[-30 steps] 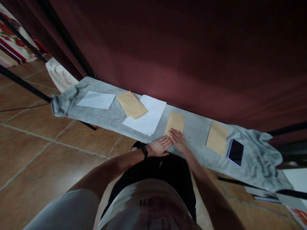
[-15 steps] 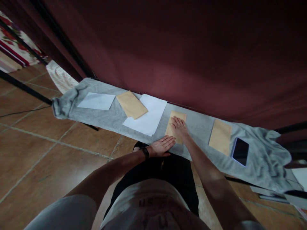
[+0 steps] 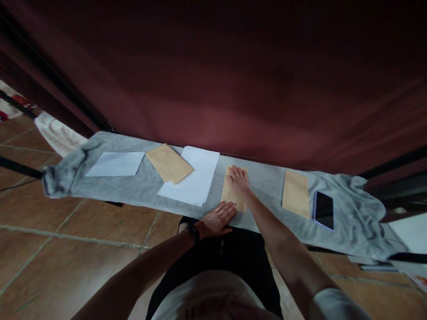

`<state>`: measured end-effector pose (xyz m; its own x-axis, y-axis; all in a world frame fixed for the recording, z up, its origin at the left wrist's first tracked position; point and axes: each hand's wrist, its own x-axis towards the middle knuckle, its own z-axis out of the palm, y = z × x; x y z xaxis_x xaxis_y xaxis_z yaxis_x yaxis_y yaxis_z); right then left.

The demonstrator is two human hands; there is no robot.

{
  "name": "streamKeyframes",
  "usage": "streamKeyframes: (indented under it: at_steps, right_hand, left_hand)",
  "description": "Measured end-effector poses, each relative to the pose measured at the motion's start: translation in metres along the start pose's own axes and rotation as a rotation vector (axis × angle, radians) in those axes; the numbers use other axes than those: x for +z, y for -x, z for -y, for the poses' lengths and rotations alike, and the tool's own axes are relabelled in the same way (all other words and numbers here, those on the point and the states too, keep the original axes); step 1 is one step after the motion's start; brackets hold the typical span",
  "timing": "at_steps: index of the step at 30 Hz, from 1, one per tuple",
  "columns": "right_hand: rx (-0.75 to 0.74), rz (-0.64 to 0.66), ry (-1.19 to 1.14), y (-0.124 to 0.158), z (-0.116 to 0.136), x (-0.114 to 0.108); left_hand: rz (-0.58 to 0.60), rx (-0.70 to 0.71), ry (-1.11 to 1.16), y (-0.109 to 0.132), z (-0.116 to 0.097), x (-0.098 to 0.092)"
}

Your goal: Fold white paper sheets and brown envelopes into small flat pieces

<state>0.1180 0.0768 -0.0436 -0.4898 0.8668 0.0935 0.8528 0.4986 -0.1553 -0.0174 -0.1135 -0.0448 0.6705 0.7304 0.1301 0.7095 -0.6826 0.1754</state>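
A brown envelope [image 3: 229, 194] lies in the middle of a narrow table covered with a grey cloth [image 3: 143, 189]. My right hand [image 3: 237, 179] lies flat on the envelope's far end, fingers stretched out. My left hand [image 3: 217, 218], with a dark watch on its wrist, rests flat at the table's near edge, its fingertips at the envelope's near corner. Neither hand grips anything.
To the left lie a stack of white sheets [image 3: 195, 178], a second brown envelope [image 3: 169, 163] partly on them, and a single white sheet [image 3: 115, 163]. To the right are a third brown envelope [image 3: 295, 193] and a dark phone [image 3: 324, 210]. A dark red curtain [image 3: 233, 80] hangs behind the table.
My right hand has slid from the envelope's near end to its far end. My left hand has stayed at the near edge. The camera has tilted, shifting the table lower in view.
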Motion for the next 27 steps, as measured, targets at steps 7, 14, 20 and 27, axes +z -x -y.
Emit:
streamKeyframes:
  at_steps: [7,14,20,27]
  right_hand:
    - [-0.128,0.066,-0.006,0.013,0.000,-0.003]
    - [-0.242,0.043,-0.055,0.037,0.001,-0.001]
    - [-0.321,0.033,-0.098,0.072,0.002,-0.002]
    - [-0.338,0.062,-0.139,0.117,0.005,-0.004]
  left_hand:
    - [-0.002,0.001,0.020,-0.001,0.000,-0.001]
    - [-0.012,-0.013,0.001,-0.001,0.000,0.000]
    - [-0.029,-0.041,-0.009,-0.002,0.000,0.003]
    - [-0.104,-0.060,-0.005,-0.002,-0.003,0.004]
